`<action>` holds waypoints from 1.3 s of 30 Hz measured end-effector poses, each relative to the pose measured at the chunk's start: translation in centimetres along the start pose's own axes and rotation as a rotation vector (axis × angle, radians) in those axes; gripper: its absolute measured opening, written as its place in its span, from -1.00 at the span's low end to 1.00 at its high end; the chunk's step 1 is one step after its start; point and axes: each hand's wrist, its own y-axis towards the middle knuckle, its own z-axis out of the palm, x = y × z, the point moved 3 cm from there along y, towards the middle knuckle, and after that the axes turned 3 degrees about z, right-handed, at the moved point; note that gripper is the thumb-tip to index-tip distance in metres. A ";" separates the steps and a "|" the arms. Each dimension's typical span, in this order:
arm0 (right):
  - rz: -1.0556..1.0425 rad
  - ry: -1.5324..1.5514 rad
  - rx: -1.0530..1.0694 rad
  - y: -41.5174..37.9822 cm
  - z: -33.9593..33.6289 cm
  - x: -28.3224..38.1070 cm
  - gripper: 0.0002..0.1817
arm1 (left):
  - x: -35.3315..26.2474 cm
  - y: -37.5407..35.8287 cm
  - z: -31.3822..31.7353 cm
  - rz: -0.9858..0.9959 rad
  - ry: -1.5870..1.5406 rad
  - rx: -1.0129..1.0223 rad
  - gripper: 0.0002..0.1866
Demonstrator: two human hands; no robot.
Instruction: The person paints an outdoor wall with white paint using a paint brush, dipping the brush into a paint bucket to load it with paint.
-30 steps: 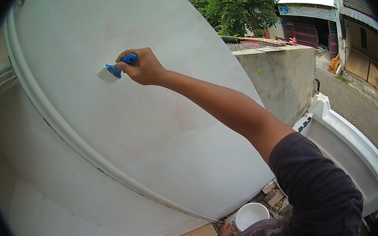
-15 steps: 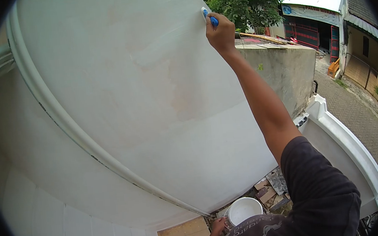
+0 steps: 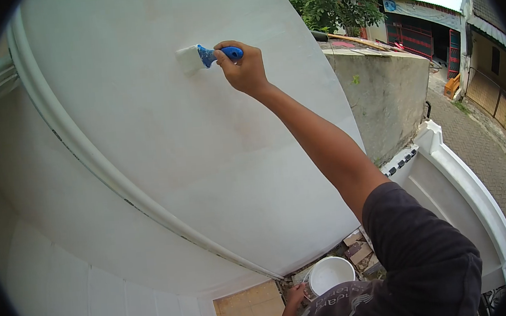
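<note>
In the upper middle of the head view, my right hand [image 3: 244, 67] is wrapped round the blue handle of a paintbrush [image 3: 220, 54]. Its wide white bristles lie against the white wall [image 3: 161, 142], pointing left. Faint pinkish-brown patches show through the wall's coating. Low down, near my body, my left hand [image 3: 296, 295] is closed at the side of a white bucket [image 3: 332, 275], apparently on its thin wire handle. The bucket's mouth faces up and its inside looks white; part of it is hidden by my dark shirt.
A white pipe [image 3: 110, 181] runs down the wall on the left. Broken tiles and rubble [image 3: 357, 250] lie beside the bucket. To the right stand a grey concrete wall [image 3: 380, 98] and a white low wall [image 3: 466, 181], with a paved lane [image 3: 474, 144] beyond.
My right hand has swept the paintbrush leftward and slightly down across the wall, away from its right edge. My left hand stays by the bucket.
</note>
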 end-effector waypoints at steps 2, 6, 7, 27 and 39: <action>-0.159 -0.149 -0.132 2.1 -4.9 -1.1 -0.86 | 0.0 0.6 -0.1 0.007 0.040 -0.023 -0.69; -0.245 -0.511 -0.427 5.9 -15.2 -1.3 -0.86 | 0.5 1.3 -0.3 0.034 0.005 0.053 -0.69; -0.262 -0.563 -0.449 6.3 -16.4 -1.1 -0.87 | 0.5 1.0 -0.2 0.013 0.017 0.042 -0.70; 0.010 -0.056 -0.005 3.1 -3.7 -0.4 -0.84 | -1.8 -0.9 0.2 -0.050 0.024 0.013 -0.72; -0.334 -0.614 -0.185 2.1 -17.4 -3.1 -0.86 | -2.2 -0.6 0.3 -0.064 0.090 0.022 -0.73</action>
